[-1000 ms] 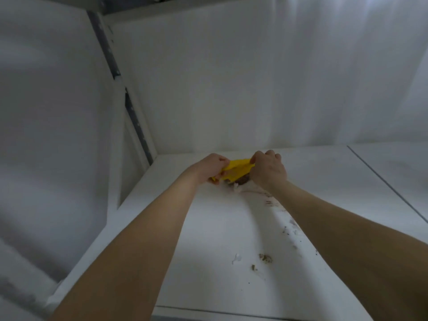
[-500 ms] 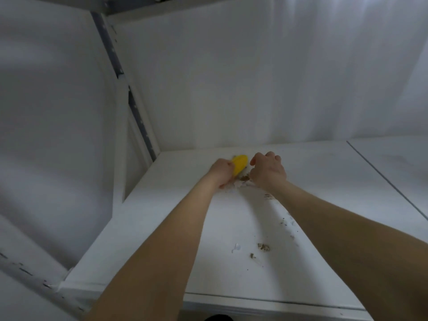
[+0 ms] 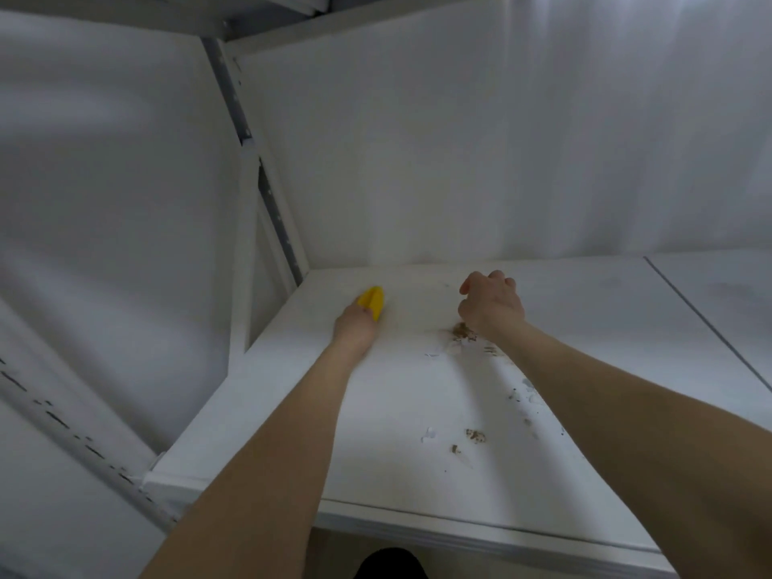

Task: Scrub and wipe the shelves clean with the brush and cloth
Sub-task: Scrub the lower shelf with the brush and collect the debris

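The left grip (image 3: 355, 328) clamps the yellow cloth (image 3: 373, 300), probably light, soft and best held bunched in the palm; the right grip (image 3: 491, 305), off to its right, curls on nothing visible.

White sheeting (image 3: 501, 160) hangs behind; slotted metal upright (image 3: 273, 211) stands left.

I see a white back wall (image 3: 459, 140) with soft folds, like cloth. A white side wall (image 3: 104, 169) is on the left. A grey metal post (image 3: 234, 106) with small holes stands in the corner. The white shelf (image 3: 376, 474) has a thin dark line (image 3: 706, 321) on its right. The light is soft and dim.
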Motion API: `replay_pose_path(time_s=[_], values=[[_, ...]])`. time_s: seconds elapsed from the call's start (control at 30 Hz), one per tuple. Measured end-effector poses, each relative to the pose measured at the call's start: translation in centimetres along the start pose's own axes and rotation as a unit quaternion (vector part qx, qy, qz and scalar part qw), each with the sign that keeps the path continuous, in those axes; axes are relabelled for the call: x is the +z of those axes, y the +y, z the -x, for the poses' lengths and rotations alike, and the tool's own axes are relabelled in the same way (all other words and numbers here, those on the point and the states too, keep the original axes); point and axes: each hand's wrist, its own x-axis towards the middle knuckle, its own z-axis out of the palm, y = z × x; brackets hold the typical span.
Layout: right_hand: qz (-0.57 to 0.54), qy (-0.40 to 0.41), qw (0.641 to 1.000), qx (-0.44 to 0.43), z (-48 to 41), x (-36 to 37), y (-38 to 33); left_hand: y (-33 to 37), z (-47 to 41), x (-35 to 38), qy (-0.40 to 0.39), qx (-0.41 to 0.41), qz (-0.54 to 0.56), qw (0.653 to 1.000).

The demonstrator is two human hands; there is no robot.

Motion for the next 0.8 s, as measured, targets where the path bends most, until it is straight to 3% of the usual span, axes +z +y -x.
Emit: replay_pose_path(time_s=[0.17,0.23,0.33,0.43,0.53,0.63,0.8], values=[[0.000,-0.003,1.000,-0.001,0.3,0.6,-0.7,4.6,3.4,4.8,-0.153,0.019,0.078,0.985],[0.000,0.002,1.000,-0.004,0.3,0.3,-0.9,5.3,3.9,4.8,-0.175,0.033,0.090,0.980],[-0.009,0.003,1.000,-0.009,0.1,-0.5,-0.5,4.1,2.6,2.5,-0.066,0.053,0.068,0.994],[-0.010,-0.003,1.000,-0.003,0.1,-0.9,0.3,0.8,0.2,-0.3,0.050,-0.009,0.007,0.999],[-0.008,-0.006,1.000,-0.001,0.3,-0.9,1.0,-1.4,-0.3,-1.3,0.090,-0.047,-0.033,0.994],[-0.002,-0.003,1.000,0.002,0.4,-0.9,1.3,0.3,1.0,0.9,0.035,0.000,-0.045,0.998],[0.005,-0.004,1.000,0.000,1.0,-1.4,0.8,5.0,4.1,4.8,-0.143,0.049,0.062,0.987]])
